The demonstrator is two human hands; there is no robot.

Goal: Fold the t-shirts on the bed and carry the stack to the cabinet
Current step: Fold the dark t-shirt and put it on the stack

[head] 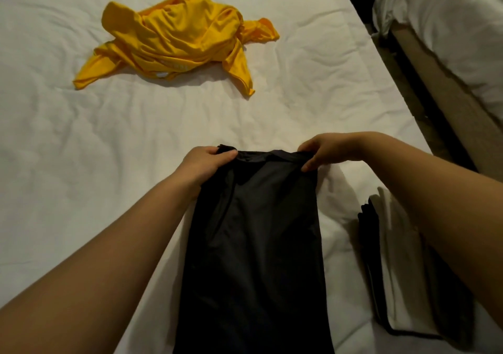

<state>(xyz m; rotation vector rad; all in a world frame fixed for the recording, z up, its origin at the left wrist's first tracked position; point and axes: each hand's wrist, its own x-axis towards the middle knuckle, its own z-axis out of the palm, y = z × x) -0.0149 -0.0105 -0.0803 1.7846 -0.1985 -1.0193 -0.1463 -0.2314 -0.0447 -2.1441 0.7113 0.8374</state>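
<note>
A black t-shirt [255,244] lies as a long narrow strip on the white bed [81,149], running from the near edge toward the middle. My left hand [204,163] grips its far left corner and my right hand [326,149] grips its far right corner. A crumpled yellow t-shirt [177,40] lies further up the bed, apart from both hands. At the right, partly under my right forearm, sits a small stack of folded garments [394,258], black and white.
The bed's right edge runs diagonally past my right arm, with a dark gap [424,86] beyond it. A second bed with white bedding [449,27] stands at the far right.
</note>
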